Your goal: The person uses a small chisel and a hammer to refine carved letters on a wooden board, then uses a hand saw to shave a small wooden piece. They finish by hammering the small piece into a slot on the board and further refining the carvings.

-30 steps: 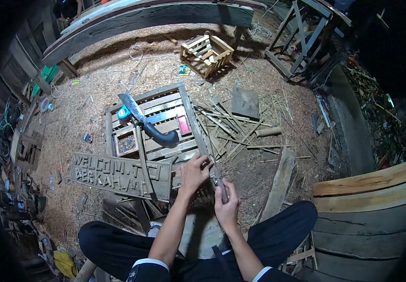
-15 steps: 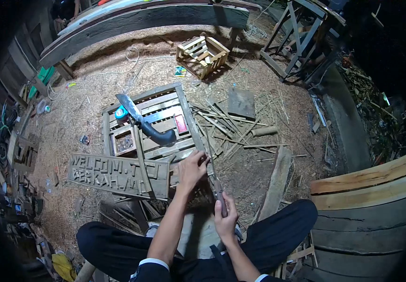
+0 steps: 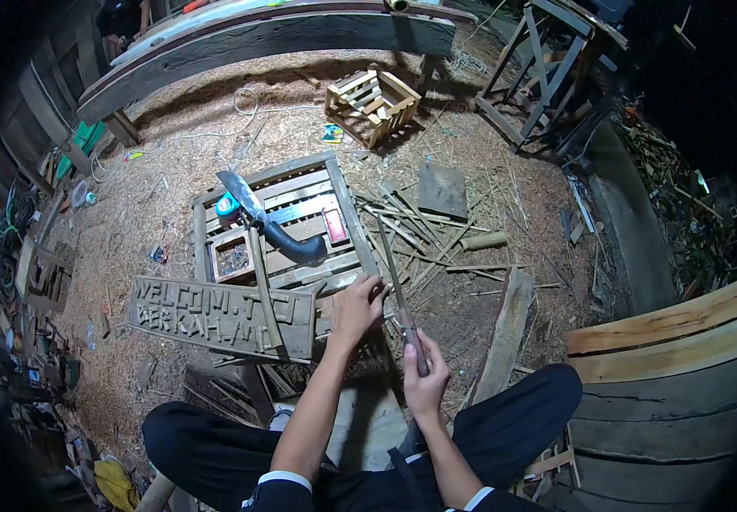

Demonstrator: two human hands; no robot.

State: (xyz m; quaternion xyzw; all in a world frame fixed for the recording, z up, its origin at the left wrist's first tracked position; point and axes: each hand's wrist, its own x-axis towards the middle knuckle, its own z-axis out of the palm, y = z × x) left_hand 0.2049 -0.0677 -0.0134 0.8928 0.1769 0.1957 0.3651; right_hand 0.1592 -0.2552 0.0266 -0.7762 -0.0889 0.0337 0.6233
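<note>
My right hand point(image 3: 426, 375) is closed round the brown handle of a long thin-bladed knife point(image 3: 394, 277), its blade pointing up and away. Just left of it, my left hand point(image 3: 356, 311) has its fingers pinched at the near right corner of a slatted wooden frame point(image 3: 345, 200); what they hold is too small to make out. On the slats lie a machete point(image 3: 276, 237) with a black curved handle, a blue-lidded jar point(image 3: 227, 206), a red box point(image 3: 334, 225) and a small wooden tray point(image 3: 234, 258). A carved sign point(image 3: 215, 317) rests at the near left.
Beyond the frame are a wooden crate point(image 3: 372, 106) and a long bench point(image 3: 275, 47). Thin sticks, a square board point(image 3: 443, 189) and a plank point(image 3: 503, 328) lie to the right. Partly visible people are at the far left and far right. Curved boards point(image 3: 667, 346) stand at the right.
The knife in my right hand has moved right, away from my left hand, and its blade now shows more fully. My left hand has shifted slightly with the view.
</note>
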